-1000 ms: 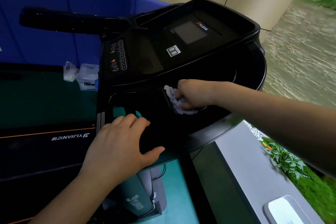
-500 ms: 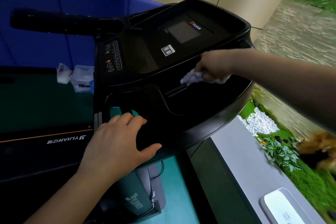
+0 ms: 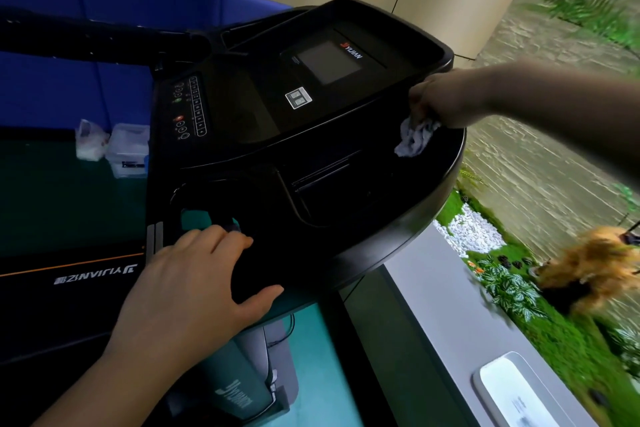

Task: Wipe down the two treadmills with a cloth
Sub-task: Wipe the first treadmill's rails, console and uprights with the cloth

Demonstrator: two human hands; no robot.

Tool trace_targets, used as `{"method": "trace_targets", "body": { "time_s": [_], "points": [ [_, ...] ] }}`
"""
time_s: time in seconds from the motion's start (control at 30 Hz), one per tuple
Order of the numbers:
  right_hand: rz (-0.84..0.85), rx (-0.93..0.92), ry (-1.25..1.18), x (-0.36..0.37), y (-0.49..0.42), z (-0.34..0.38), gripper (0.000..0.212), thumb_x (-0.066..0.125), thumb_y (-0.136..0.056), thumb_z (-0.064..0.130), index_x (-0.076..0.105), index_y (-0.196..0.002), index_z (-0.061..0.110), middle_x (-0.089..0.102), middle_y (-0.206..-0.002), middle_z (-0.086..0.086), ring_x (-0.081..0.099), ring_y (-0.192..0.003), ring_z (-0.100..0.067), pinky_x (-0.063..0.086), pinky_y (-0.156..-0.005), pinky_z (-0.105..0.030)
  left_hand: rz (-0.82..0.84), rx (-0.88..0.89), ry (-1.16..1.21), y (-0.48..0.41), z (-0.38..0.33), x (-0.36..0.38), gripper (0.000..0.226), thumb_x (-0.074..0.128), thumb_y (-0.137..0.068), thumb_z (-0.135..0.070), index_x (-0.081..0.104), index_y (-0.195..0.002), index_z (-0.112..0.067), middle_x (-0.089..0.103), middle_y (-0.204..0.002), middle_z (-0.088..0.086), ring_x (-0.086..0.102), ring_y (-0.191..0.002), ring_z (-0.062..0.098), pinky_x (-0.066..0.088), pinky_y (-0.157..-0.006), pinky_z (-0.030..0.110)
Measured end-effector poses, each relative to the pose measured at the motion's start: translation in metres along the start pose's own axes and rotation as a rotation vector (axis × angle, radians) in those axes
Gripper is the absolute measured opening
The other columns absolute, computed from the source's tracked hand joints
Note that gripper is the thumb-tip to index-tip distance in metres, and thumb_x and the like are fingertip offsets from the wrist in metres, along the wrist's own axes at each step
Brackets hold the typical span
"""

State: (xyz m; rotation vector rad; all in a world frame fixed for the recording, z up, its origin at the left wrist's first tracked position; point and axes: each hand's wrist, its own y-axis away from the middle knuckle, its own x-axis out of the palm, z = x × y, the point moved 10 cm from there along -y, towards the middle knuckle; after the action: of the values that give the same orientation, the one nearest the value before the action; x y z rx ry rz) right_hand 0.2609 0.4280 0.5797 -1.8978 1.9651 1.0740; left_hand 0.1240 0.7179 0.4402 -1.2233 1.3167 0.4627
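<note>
A black treadmill console (image 3: 311, 156) with a small screen and a column of buttons fills the middle of the view. My right hand (image 3: 440, 100) grips a crumpled grey-white cloth (image 3: 414, 139) and presses it on the console's right side, near the rim. My left hand (image 3: 194, 284) lies flat, fingers spread, on the console's near-left edge beside a cup-holder opening. The deck of a second treadmill (image 3: 69, 274) with white lettering shows at the lower left.
The treadmill's black handlebar (image 3: 86, 45) reaches left. A clear plastic box (image 3: 130, 149) and a small bag (image 3: 88, 142) sit on the green floor behind. A grey ledge (image 3: 450, 322) and plants with white pebbles (image 3: 474, 232) lie right. Blue mats stand at the back.
My right hand has carried the cloth from the console's centre recess up and across to the far right rim. My left hand has stayed in place on the near-left edge.
</note>
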Motion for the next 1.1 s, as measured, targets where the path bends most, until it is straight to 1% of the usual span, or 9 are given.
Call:
{"method": "trace_targets", "body": {
  "time_s": [0.13, 0.23, 0.33, 0.47, 0.63, 0.77, 0.9, 1.0, 1.1],
  "points": [
    [0.127, -0.032, -0.148, 0.01, 0.003, 0.018, 0.033, 0.063, -0.086, 0.016, 0.062, -0.119, 0.016, 0.064, -0.117, -0.006, 0.058, -0.106, -0.025, 0.043, -0.086, -0.026, 0.008, 0.009, -0.001, -0.001, -0.001, 0.001, 0.067, 0.041, -0.07, -0.078, 0.063, -0.105, -0.026, 0.059, -0.087, -0.012, 0.06, -0.081, 0.014, 0.049, -0.062, 0.031],
    [0.183, -0.111, -0.256, 0.014, 0.008, 0.039, 0.029, 0.062, -0.087, 0.014, 0.065, -0.116, 0.012, 0.066, -0.112, -0.008, 0.06, -0.102, -0.024, 0.043, -0.086, -0.028, 0.005, 0.008, 0.002, -0.001, -0.001, 0.0, 0.066, 0.041, -0.07, -0.078, 0.063, -0.105, -0.026, 0.058, -0.086, -0.012, 0.06, -0.08, 0.014, 0.048, -0.061, 0.031],
    [0.145, -0.141, -0.432, 0.013, 0.015, 0.056, 0.037, 0.058, -0.084, 0.004, 0.067, -0.113, 0.023, 0.068, -0.111, -0.001, 0.061, -0.101, -0.021, 0.047, -0.093, -0.034, -0.003, 0.006, 0.009, 0.0, 0.0, -0.001, 0.066, 0.041, -0.07, -0.078, 0.064, -0.104, -0.026, 0.059, -0.086, -0.011, 0.06, -0.081, 0.016, 0.05, -0.062, 0.032],
    [0.098, -0.229, -0.626, -0.004, 0.032, 0.086, 0.054, 0.056, -0.085, 0.0, 0.055, -0.123, 0.038, 0.063, -0.116, 0.009, 0.057, -0.103, -0.014, 0.044, -0.093, -0.029, -0.013, 0.009, 0.019, 0.0, -0.001, -0.001, 0.065, 0.042, -0.07, -0.077, 0.063, -0.103, -0.025, 0.059, -0.087, -0.01, 0.061, -0.082, 0.017, 0.051, -0.064, 0.034],
    [0.145, -0.379, -0.777, -0.018, 0.028, 0.145, 0.036, 0.055, -0.094, 0.015, 0.055, -0.122, 0.039, 0.063, -0.119, 0.009, 0.058, -0.108, -0.011, 0.046, -0.099, -0.033, -0.008, 0.011, 0.016, 0.0, -0.001, 0.0, 0.064, 0.042, -0.07, -0.077, 0.063, -0.103, -0.025, 0.058, -0.086, -0.011, 0.06, -0.08, 0.015, 0.051, -0.063, 0.034],
    [0.182, -0.423, -0.819, -0.022, 0.013, 0.178, 0.027, 0.052, -0.096, 0.021, 0.058, -0.121, 0.03, 0.066, -0.11, 0.002, 0.062, -0.1, -0.018, 0.05, -0.09, -0.036, -0.009, 0.006, 0.027, 0.0, -0.001, -0.001, 0.064, 0.041, -0.07, -0.077, 0.063, -0.102, -0.025, 0.059, -0.087, -0.01, 0.06, -0.081, 0.016, 0.051, -0.063, 0.033],
    [0.291, -0.33, -0.644, -0.004, 0.009, 0.127, 0.027, 0.05, -0.092, 0.009, 0.066, -0.107, 0.023, 0.065, -0.085, -0.005, 0.055, -0.07, -0.015, 0.05, -0.068, -0.035, 0.006, 0.006, 0.023, -0.001, -0.001, 0.0, 0.064, 0.041, -0.071, -0.077, 0.062, -0.104, -0.026, 0.059, -0.089, -0.01, 0.06, -0.083, 0.015, 0.051, -0.065, 0.033],
    [0.029, -0.191, -0.592, -0.023, 0.003, 0.061, 0.033, 0.058, -0.084, 0.009, 0.069, -0.102, 0.035, 0.067, -0.105, -0.01, 0.063, -0.091, -0.026, 0.052, -0.087, -0.048, 0.006, 0.007, 0.015, -0.001, -0.001, 0.001, 0.063, 0.043, -0.07, -0.077, 0.062, -0.102, -0.026, 0.058, -0.087, -0.01, 0.06, -0.081, 0.015, 0.05, -0.063, 0.033],
    [-0.156, -0.196, -0.602, -0.046, 0.004, 0.051, 0.037, 0.065, -0.084, 0.006, 0.068, -0.115, 0.025, 0.058, -0.118, -0.002, 0.057, -0.108, -0.021, 0.042, -0.101, -0.041, 0.007, 0.011, 0.011, -0.001, -0.001, 0.002, 0.062, 0.044, -0.07, -0.076, 0.061, -0.101, -0.026, 0.057, -0.086, -0.01, 0.059, -0.08, 0.016, 0.049, -0.062, 0.033]
  ]
}}
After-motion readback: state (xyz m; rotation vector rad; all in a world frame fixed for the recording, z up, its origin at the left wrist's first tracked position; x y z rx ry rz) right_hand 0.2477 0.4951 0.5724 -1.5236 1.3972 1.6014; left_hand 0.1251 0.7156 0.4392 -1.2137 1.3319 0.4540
